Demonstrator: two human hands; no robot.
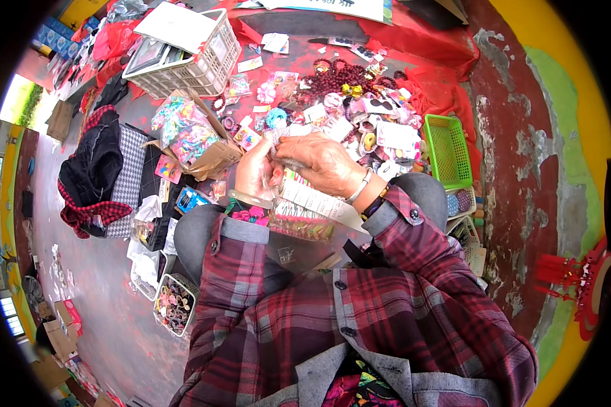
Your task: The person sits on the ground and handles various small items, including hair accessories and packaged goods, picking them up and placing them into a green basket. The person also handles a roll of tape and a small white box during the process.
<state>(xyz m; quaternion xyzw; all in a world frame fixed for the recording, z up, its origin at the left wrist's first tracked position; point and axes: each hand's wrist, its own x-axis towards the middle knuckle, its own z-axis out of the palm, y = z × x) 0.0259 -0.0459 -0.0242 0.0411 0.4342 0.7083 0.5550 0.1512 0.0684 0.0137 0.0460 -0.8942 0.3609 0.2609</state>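
My left hand (252,171) and my right hand (324,159) are together in front of me, fingers curled inward. Between them is a crumpled, greyish, see-through piece (291,163) that looks like plastic; the fingers hide most of it. The right hand's back faces up and covers part of the left fingers. Just below the hands, near my lap, lies a clear pack (302,227) of small pink and green items with white cards (312,200). Beyond the fingers spreads a pile of small packaged trinkets, with a turquoise hair tie (276,118) close by.
At left, a cardboard box (214,159) holds colourful bagged items. A white crate (214,57) stands farther back. Dark red beads (339,78) lie at the far side. A green basket (448,152) is at right by the peeling wall. A basket of hair ties (175,305) sits lower left.
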